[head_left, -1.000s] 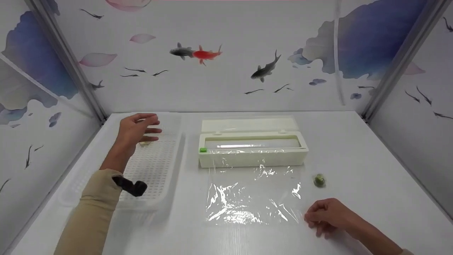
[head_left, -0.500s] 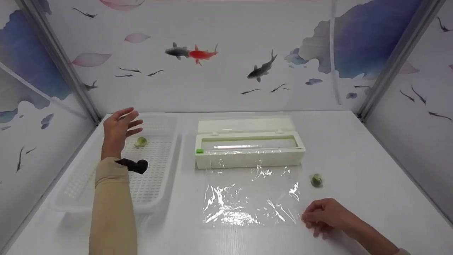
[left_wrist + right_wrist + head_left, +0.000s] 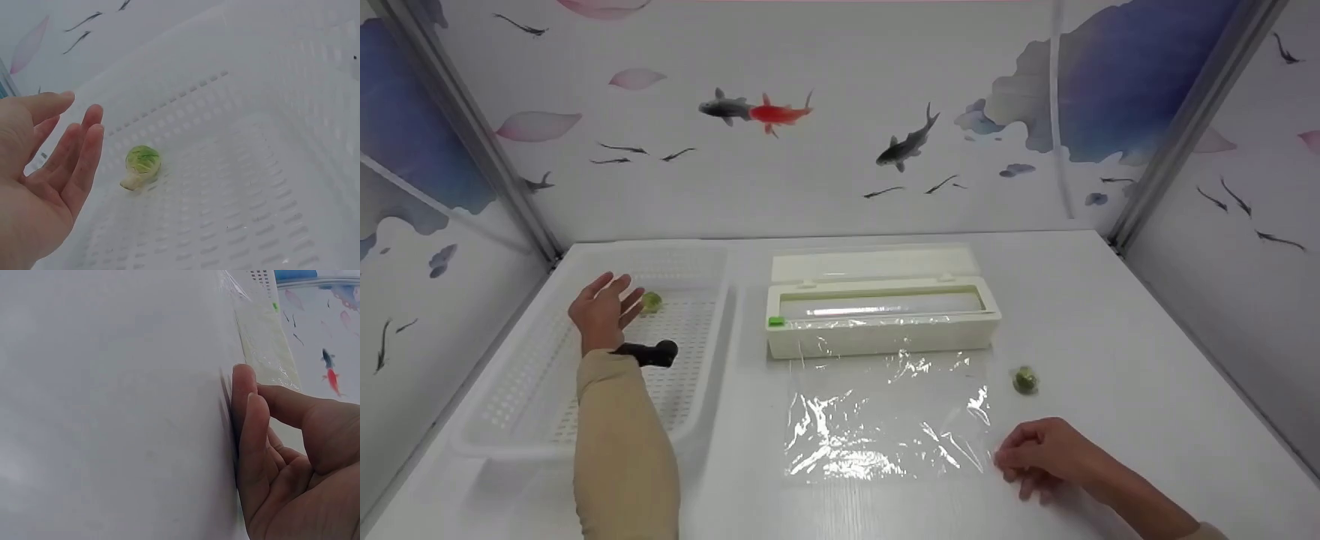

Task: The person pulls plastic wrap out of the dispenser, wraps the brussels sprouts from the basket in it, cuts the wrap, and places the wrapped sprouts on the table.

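Note:
My left hand [image 3: 606, 311] reaches over the white perforated basket [image 3: 709, 367], fingers apart and holding nothing. Close beside those fingers a trimmed Brussels sprout [image 3: 143, 163] lies on the basket floor; in the head view this sprout [image 3: 651, 302] is partly behind the fingertips. My right hand [image 3: 1046, 457] rests on the table with loosely bent fingers, its fingertips right at the lower right corner of a clear sheet of cling film [image 3: 885, 420]. In the right wrist view, the right hand [image 3: 275, 455] shows fingers against the tabletop, and no film shows between them.
The film comes out of a cream dispenser box [image 3: 885, 339] with its lid raised and a green slide cutter [image 3: 775, 321] at the left end. A film-wrapped green sprout [image 3: 1024, 380] sits right of the sheet. Printed walls [image 3: 840, 180] enclose the table.
My left hand moved left, uncovering the sprout in the basket, then came down lower toward it. My right hand keeps its place by the film corner. The view turned slightly right.

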Demonstrator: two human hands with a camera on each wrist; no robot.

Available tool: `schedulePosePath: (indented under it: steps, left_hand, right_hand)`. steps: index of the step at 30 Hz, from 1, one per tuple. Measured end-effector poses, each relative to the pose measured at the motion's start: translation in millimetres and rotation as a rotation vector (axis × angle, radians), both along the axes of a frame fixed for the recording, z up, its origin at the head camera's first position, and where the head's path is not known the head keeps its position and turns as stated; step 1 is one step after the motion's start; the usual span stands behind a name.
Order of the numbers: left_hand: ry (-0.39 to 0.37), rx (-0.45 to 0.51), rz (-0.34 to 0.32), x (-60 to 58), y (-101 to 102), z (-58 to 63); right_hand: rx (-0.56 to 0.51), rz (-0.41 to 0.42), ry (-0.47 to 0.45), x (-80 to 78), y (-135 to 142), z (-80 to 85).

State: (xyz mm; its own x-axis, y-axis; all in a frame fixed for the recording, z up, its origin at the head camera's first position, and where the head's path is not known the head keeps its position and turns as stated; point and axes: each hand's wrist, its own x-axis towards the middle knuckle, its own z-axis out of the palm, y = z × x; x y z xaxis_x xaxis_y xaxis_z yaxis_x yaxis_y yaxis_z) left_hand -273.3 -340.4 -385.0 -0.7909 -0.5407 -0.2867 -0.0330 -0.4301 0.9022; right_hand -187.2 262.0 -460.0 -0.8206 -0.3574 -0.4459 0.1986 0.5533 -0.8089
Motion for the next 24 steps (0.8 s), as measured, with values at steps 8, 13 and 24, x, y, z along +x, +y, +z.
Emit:
schedulePosePath:
  steps: [8, 13, 24]
  left_hand:
    - [-0.156, -0.043, -0.103, -0.9, 5.7, -9.2]
    - [-0.223, -0.076, -0.187, -2.5, 6.1, -15.5]
    - [-0.252, -0.189, -0.264, -13.1, -2.4, -30.7]
  right_hand:
    - [-0.035, 0.001, 0.002, 1.4, 1.2, -0.4]
    - [-0.048, 0.006, 0.014, 1.6, 1.6, -1.5]
    - [-0.062, 0.012, 0.01, -0.6, 0.4, -0.9]
